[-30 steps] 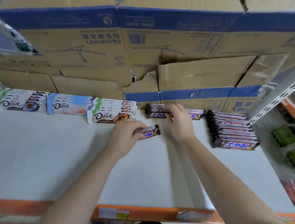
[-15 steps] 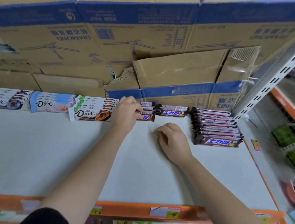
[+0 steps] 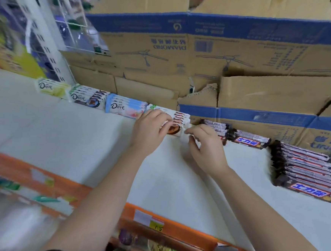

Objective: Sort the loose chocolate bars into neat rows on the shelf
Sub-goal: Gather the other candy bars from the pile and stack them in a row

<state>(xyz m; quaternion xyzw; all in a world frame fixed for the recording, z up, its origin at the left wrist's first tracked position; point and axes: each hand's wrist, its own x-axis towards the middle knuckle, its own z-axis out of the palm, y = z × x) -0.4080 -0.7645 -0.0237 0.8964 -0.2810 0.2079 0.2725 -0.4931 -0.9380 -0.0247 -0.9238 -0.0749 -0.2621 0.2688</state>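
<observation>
On the white shelf [image 3: 80,138] rows of bars line the back. From the left: a pale green Dove stack [image 3: 51,87], a dark-print Dove stack [image 3: 87,98], a blue Dove stack [image 3: 124,106], then a white-and-brown Dove stack [image 3: 181,119]. My left hand [image 3: 150,129] lies on that last stack, fingers curled over its front. My right hand [image 3: 206,146] touches the stack's right end with thumb and fingertips. Right of it sit a short dark Snickers row [image 3: 218,127], a single Snickers bar [image 3: 249,141] and a long Snickers row [image 3: 307,170].
Brown and blue cardboard boxes [image 3: 205,55] form a wall right behind the bars. A white perforated upright [image 3: 44,42] and wire rack stand at the back left. An orange price rail [image 3: 172,227] edges the shelf front. Bare shelf surface lies in front of the rows.
The view swung left. My left hand moved from the short Snickers row onto the white-and-brown Dove stack. My right hand rose from resting on the shelf to that stack's right end.
</observation>
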